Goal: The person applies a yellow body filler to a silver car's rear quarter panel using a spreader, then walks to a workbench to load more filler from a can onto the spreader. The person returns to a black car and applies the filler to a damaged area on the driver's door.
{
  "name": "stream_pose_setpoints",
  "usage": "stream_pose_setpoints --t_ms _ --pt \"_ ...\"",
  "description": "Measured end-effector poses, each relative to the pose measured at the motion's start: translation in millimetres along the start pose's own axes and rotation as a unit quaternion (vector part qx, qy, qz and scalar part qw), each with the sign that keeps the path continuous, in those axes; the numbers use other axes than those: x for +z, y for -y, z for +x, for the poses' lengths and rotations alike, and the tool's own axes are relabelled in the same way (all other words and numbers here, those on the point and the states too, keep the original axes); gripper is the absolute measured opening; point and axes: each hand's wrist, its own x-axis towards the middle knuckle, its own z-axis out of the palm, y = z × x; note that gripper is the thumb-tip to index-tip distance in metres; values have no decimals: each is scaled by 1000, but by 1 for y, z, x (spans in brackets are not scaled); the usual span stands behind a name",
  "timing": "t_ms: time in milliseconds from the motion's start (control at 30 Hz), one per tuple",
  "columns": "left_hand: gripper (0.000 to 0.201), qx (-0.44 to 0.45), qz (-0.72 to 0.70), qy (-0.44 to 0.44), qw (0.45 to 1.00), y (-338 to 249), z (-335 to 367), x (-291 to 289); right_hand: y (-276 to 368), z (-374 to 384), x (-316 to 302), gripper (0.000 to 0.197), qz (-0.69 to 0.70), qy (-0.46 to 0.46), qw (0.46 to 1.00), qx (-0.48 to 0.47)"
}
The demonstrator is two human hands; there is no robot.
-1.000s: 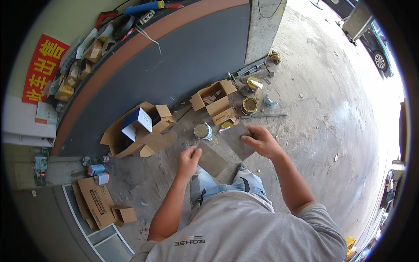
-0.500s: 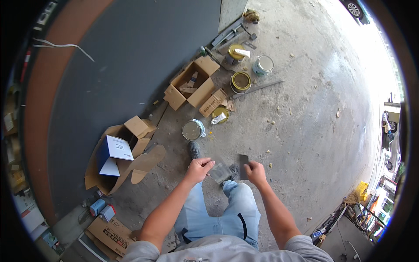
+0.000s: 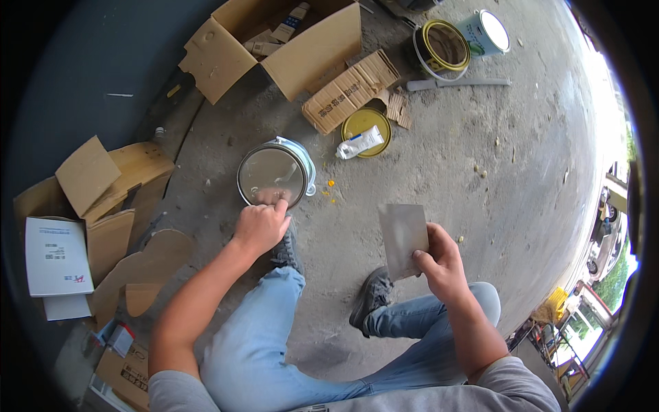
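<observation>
A round metal paint can (image 3: pixel 276 169) with a shiny lid and light-blue side stands on the concrete in front of my left shoe. At its near rim is my left hand (image 3: pixel 259 228), fingers curled against the edge and partly hidden from above; the lid mirrors them. My right hand (image 3: pixel 441 262) holds a thin grey rectangular plate (image 3: pixel 403 240) upright, thumb on its near face and fingers behind. Beyond the can lies a yellow-gold lid (image 3: pixel 379 122) with a white tube (image 3: pixel 361 143) on it.
An open cardboard box (image 3: pixel 312 58) and a flattened carton (image 3: pixel 350 90) lie ahead. An open gold-rimmed can (image 3: pixel 445 47) and a white-lidded can (image 3: pixel 484 33) stand behind a grey bar (image 3: pixel 460 83). At left are torn cardboard (image 3: pixel 154 264) and a white-and-blue box (image 3: pixel 60 257).
My body has lowered and the ground things look closer. My left hand has gone forward to the can's rim, away from the plate. My right hand still holds a plate, now turned face toward me.
</observation>
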Motion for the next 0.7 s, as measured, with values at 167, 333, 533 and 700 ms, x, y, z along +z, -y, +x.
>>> stream_pose_setpoints --t_ms 167,333,533,700 --pt "27 61 42 -97 993 13 -3 28 -5 69 1 18 -84 29 995 -52" --pt "10 94 115 -171 974 10 -8 17 -15 67 52 14 -108 56 975 -188" --pt "18 77 -85 -236 965 31 -27 -25 -46 -46 184 29 -166 314 893 -275" --pt "13 27 -221 -276 935 40 -37 -38 -25 -33 93 10 -55 477 876 -38"
